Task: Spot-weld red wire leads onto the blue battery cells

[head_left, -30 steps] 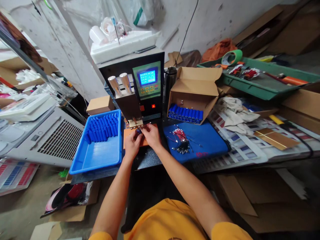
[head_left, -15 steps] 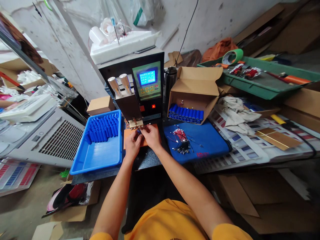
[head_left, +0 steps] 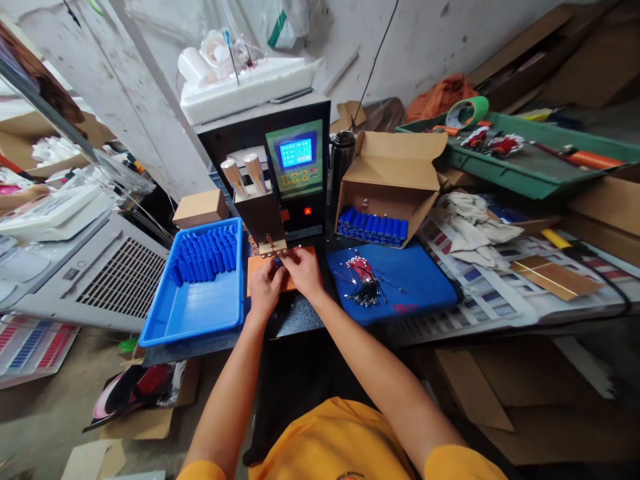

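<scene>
My left hand (head_left: 265, 288) and my right hand (head_left: 303, 270) meet over an orange pad (head_left: 256, 265), just under the electrode tips of a black spot welder (head_left: 274, 180). Both are pinched on a small blue battery cell (head_left: 277, 261), which is mostly hidden by the fingers. A blue tray (head_left: 197, 313) with several blue cells lies left of my left hand. Right of my right hand a bundle of red and black wires (head_left: 363, 280) rests on a blue mat (head_left: 400, 283). Behind it an open cardboard box (head_left: 387, 180) holds more blue cells.
A green tray (head_left: 525, 167) with tape and tools stands at the back right, with a grey rag (head_left: 473, 227) and colour charts (head_left: 500, 293) in front of it. A black flask (head_left: 341, 157) stands beside the welder. A grey machine casing (head_left: 100, 273) sits at the left.
The welder's electrode head has shifted slightly at the tips. Both hands stay in place on the cell.
</scene>
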The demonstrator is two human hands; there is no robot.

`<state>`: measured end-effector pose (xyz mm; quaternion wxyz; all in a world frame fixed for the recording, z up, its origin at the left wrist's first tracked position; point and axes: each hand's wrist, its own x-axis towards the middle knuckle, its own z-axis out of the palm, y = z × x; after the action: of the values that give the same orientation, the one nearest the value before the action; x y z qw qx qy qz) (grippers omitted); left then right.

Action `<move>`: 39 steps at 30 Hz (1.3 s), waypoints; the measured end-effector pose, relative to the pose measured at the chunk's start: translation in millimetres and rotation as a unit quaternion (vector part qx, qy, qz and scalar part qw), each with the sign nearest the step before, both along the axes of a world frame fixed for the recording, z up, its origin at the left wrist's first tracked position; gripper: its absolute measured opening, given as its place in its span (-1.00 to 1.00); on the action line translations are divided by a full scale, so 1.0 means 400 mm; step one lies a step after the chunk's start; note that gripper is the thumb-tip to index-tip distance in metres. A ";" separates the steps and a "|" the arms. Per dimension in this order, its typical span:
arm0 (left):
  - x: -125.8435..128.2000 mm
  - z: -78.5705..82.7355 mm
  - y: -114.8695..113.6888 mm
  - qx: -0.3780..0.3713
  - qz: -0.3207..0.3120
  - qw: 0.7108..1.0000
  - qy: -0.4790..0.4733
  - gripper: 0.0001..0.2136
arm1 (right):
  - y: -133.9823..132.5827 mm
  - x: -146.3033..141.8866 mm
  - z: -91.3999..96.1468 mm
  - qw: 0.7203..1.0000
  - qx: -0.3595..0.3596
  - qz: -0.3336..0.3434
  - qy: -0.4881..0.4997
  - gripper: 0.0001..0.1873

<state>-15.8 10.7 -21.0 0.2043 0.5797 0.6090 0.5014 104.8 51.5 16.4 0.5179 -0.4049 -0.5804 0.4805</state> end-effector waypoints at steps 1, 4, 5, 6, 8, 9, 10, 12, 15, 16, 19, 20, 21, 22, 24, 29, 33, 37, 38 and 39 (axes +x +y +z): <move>-0.001 0.000 0.000 0.000 0.000 1.000 -0.001 -0.68 | 0.002 0.002 -0.004 1.000 0.002 0.003 -0.002 -0.84; -0.001 0.000 0.001 0.002 -0.001 1.000 -0.005 -0.67 | 0.005 0.010 -0.016 1.000 0.012 0.009 -0.024 -0.82; -0.002 0.000 0.001 0.003 -0.001 1.000 -0.006 -0.67 | 0.005 0.013 -0.018 0.999 0.015 0.011 -0.033 -0.82; -0.002 0.000 0.002 0.003 -0.002 1.000 -0.007 -0.68 | 0.004 0.016 -0.020 0.999 0.018 0.014 -0.040 -0.81; -0.002 -0.001 0.004 0.003 -0.004 1.000 -0.009 -0.69 | 0.002 0.021 -0.023 0.998 0.021 0.020 -0.053 -0.80; -0.002 -0.001 0.005 0.002 -0.004 1.000 -0.010 -0.69 | 0.002 0.023 -0.023 0.998 0.021 0.022 -0.059 -0.80; -0.001 0.000 0.006 0.003 -0.002 1.000 -0.012 -0.69 | 0.003 0.024 -0.024 0.997 0.020 0.023 -0.064 -0.81; 0.003 0.004 0.008 0.005 0.002 1.000 -0.017 -0.69 | 0.006 0.025 -0.023 0.997 0.017 0.027 -0.067 -0.81; 0.014 0.021 0.004 0.016 0.010 1.000 -0.014 -0.71 | 0.010 0.029 -0.018 0.998 0.012 0.042 -0.053 -0.78; 0.018 0.027 0.003 0.021 0.014 1.000 -0.008 -0.73 | 0.012 0.032 -0.014 0.998 0.011 0.049 -0.041 -0.76; 0.025 0.043 0.010 0.021 0.013 1.000 0.018 -0.78 | 0.020 0.038 -0.003 0.998 0.009 0.057 -0.009 -0.70; 0.024 0.047 0.013 0.021 0.013 0.999 0.026 -0.80 | 0.022 0.040 0.002 0.998 0.008 0.057 -0.009 -0.68; 0.023 0.051 0.015 0.023 0.011 0.999 0.033 -0.82 | 0.023 0.042 0.007 0.998 0.003 0.063 -0.005 -0.65; 0.021 0.054 0.015 0.026 0.008 0.999 0.038 -0.83 | 0.022 0.043 0.013 0.998 -0.005 0.070 0.001 -0.62; 0.019 0.060 0.008 0.038 0.009 0.999 0.037 -0.81 | 0.017 0.044 0.023 0.996 -0.029 0.083 0.017 -0.57; 0.028 0.065 -0.040 0.085 0.065 0.994 0.005 -0.81 | 0.010 0.042 0.030 0.991 -0.093 0.075 0.052 -0.53; 0.060 0.063 -0.068 0.064 0.065 0.993 0.073 -0.80 | 0.010 0.046 0.029 0.986 -0.112 0.086 0.084 -0.53; 0.093 0.061 -0.063 0.047 0.069 0.992 0.089 -0.85 | 0.005 0.053 0.033 0.982 -0.116 0.105 0.106 -0.56; 0.096 0.061 -0.061 0.044 0.070 0.993 0.084 -0.85 | 0.004 0.053 0.034 0.981 -0.119 0.108 0.108 -0.56; 0.096 0.060 -0.060 0.042 0.069 0.994 0.078 -0.85 | 0.003 0.053 0.034 0.981 -0.122 0.108 0.110 -0.56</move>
<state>22.5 -13.2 2.9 0.0966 0.5818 0.6399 0.4927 126.1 52.7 30.1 0.4704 -0.3446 -0.4974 0.6423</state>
